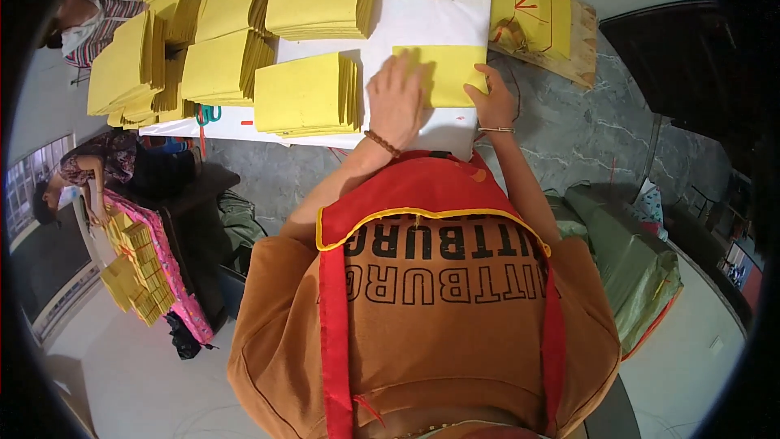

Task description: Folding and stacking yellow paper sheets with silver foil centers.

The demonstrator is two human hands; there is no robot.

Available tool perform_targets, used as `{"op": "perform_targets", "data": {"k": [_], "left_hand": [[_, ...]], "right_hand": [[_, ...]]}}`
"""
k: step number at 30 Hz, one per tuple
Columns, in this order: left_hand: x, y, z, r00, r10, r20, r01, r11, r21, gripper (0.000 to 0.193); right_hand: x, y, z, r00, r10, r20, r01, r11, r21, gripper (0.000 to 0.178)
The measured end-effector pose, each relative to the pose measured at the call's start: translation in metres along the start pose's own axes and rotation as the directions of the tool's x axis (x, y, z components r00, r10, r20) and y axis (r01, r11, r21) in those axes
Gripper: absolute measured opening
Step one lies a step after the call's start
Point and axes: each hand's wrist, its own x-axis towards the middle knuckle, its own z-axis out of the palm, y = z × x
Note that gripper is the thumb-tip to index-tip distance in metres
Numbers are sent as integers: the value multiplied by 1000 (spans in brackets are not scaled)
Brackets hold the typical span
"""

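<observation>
A flat rectangle of folded yellow paper [448, 73] lies near the right front edge of the white-covered table [422, 20]. My left hand [396, 102], with a beaded bracelet at its wrist, lies across the paper's left end; its fingers are stretched out and slightly blurred. At the right end, my right hand [495, 100] grips the paper's edge, thumb on top and index finger bent near the corner. A thin bangle circles that wrist. To the left of my left hand sits a stack of folded yellow paper [301, 96], its layers fanned at the right side.
More yellow stacks [317, 0] cover the table's left and far parts. Tied yellow bundles [532, 8] rest on a wooden board at right. Green-handled scissors [209, 115] lie at the front edge. Two people sit at left, one beside a pink-covered table [191, 305]. A green wrapped bale [626, 264] stands right.
</observation>
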Motion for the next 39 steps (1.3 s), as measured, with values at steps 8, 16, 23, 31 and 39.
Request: {"op": "perform_targets", "data": {"k": [8,16,23,31,39], "left_hand": [[5,-11,49,928,311,203,-327,943,53,56],[1,-19,61,914,278,297,-334,929,157,55],[4,-28,58,922,292,255,-303,953,2,56],[5,-21,52,837,380,394,-485,848,214,56],[-1,-2,68,893,421,159,-444,763,469,49]], "right_hand": [[-3,-6,0,999,-37,10,38,990,-133,39],[-31,-43,-4,943,-327,58,316,830,-459,45],[-45,1,12,863,-383,330,505,645,-573,58],[-24,-12,-3,941,-158,298,174,984,-27,46],[-21,19,-4,995,44,-91,-17,960,279,50]]}}
